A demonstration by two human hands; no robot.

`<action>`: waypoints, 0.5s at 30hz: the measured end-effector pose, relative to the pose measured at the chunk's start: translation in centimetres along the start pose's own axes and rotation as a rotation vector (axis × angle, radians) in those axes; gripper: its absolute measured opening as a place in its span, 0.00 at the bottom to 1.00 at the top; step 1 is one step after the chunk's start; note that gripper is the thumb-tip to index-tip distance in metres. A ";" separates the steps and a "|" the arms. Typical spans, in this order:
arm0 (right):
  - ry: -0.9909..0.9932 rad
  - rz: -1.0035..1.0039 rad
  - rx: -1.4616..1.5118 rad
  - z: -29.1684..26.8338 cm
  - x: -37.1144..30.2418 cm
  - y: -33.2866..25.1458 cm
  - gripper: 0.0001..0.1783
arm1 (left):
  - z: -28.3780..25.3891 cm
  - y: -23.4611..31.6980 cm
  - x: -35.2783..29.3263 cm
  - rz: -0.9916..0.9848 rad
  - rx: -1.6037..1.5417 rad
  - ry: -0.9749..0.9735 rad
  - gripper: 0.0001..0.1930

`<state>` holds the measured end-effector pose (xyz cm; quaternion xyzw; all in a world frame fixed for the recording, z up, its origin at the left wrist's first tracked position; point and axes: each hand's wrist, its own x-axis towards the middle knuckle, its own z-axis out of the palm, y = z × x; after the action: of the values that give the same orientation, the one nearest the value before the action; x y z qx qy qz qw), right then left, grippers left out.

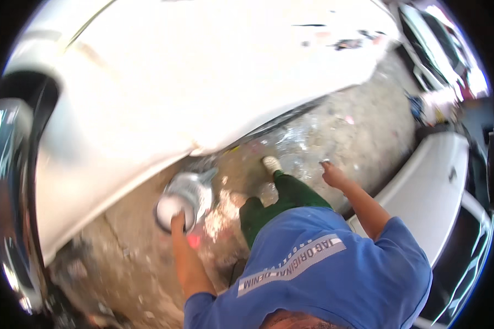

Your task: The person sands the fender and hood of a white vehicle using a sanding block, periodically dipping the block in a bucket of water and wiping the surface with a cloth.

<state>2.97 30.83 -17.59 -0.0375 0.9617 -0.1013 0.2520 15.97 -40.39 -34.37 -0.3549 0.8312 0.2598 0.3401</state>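
Observation:
My left hand (178,220) is at the near rim of a round grey bucket (198,183), its fingers bent over the edge. The bucket's mouth faces me, and something pale (174,206) fills most of it; blur hides what that is. Out to the right, my right hand (333,175) is raised in front of my body, fingers curled in. A tiny whitish bit (325,162) shows at its fingertips, too small to name. A large white vehicle body (164,93), bright with glare, stretches across just beyond both hands.
Stained concrete floor (368,118) runs beneath, with pale scattered bits (220,216) beside the bucket. Close on my right is another white vehicle panel (422,189). A dark, shiny vehicle part (8,181) stands at far left. More vehicles (428,44) appear at upper right.

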 end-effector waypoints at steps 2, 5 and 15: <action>-0.068 0.148 0.012 1.5 -4.3 2.3 0.33 | 1.6 -1.0 2.2 0.032 0.281 -0.124 0.39; -0.188 0.324 0.061 2.7 -10.1 3.2 0.31 | 3.7 0.1 4.2 -0.008 0.482 -0.198 0.37; 0.259 0.179 0.207 -2.8 -9.8 4.7 0.28 | -2.8 0.7 -2.4 0.055 0.568 -0.186 0.34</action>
<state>10.05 37.13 -11.55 0.0878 0.9701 -0.1806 0.1366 15.56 -40.87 -30.67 -0.1975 0.8453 0.0576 0.4932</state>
